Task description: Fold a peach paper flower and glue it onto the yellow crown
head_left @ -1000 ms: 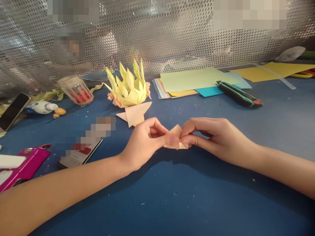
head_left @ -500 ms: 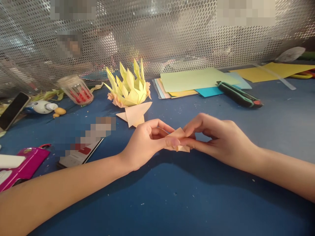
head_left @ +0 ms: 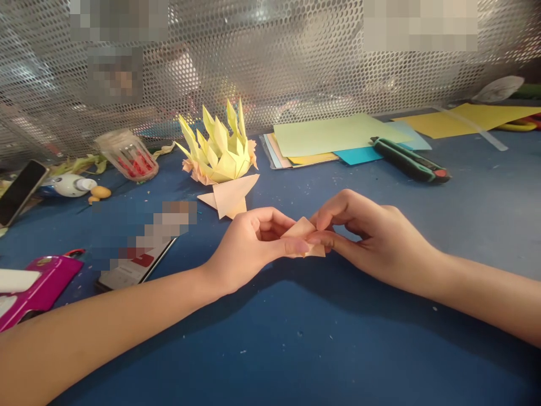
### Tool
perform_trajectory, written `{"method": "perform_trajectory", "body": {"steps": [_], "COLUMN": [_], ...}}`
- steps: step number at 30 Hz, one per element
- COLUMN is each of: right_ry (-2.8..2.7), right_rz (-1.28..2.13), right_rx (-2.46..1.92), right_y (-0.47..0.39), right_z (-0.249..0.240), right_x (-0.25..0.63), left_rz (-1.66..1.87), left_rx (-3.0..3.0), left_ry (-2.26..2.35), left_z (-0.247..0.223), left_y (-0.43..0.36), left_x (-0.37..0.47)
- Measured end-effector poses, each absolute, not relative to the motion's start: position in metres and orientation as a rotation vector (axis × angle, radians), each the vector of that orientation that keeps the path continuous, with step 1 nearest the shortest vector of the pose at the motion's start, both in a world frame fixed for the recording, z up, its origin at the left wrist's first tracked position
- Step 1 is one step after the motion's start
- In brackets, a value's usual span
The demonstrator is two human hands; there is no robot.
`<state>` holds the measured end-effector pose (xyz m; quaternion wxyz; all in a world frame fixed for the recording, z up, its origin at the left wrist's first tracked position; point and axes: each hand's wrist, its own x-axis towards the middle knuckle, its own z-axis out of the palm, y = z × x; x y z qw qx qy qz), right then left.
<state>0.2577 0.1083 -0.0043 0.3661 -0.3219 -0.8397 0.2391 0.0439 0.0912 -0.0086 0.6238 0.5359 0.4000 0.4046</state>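
Observation:
Between my two hands, just above the blue table [head_left: 270,349], is a small peach folded paper piece [head_left: 301,228] with a pointed top. My left hand [head_left: 256,239] pinches its left side, the thumb lying across the front. At its right side my right hand [head_left: 357,228] grips with thumb and forefinger. Fingers cover much of the paper, so its full shape is hidden. Beyond my left hand lie peach folded papers [head_left: 232,194], touching the base of a yellow origami flower [head_left: 224,152] with peach points round its lower edge.
Coloured paper sheets [head_left: 325,135] lie at the back, with a dark utility knife [head_left: 412,160] on them. To the left are a phone [head_left: 147,262], a magenta object [head_left: 51,282], a tilted jar [head_left: 129,155] and a white-and-blue bottle [head_left: 70,184]. Perforated metal [head_left: 270,67] closes off the back.
My right thumb has moved slightly up on the paper, and more of the paper's pointed upper part shows. Both hands still hold it in nearly the same place.

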Motion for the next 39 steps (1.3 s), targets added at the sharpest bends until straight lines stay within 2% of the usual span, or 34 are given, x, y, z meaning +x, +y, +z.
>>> {"method": "perform_trajectory", "body": {"steps": [4,12,20,39], "right_ry": [-2.142,-2.014,-1.999,-2.101], "right_rz": [0.659,1.059,0.978,0.812], "right_rx": [-0.801,-0.794,-0.834,-0.957], "right_y": [0.1105,0.1125,0.1177,0.1114], "right_z": [-0.0034,0.0004,-0.0035,-0.0012], "right_x": [0.2587,0.2563,0.2563,0.2568], "left_rz": [0.939,0.983,1.100,1.052], "left_rx": [1.222,1.218,1.187,1.228], "left_ry": [0.941,0.959,0.907,1.001], "left_z": [-0.0074,-0.0076,-0.0112,-0.0100], "left_y": [0.0899,0.0898,0.0904,0.0873], "left_x": [0.0453,0.0439,0.0453,0.0461]}}
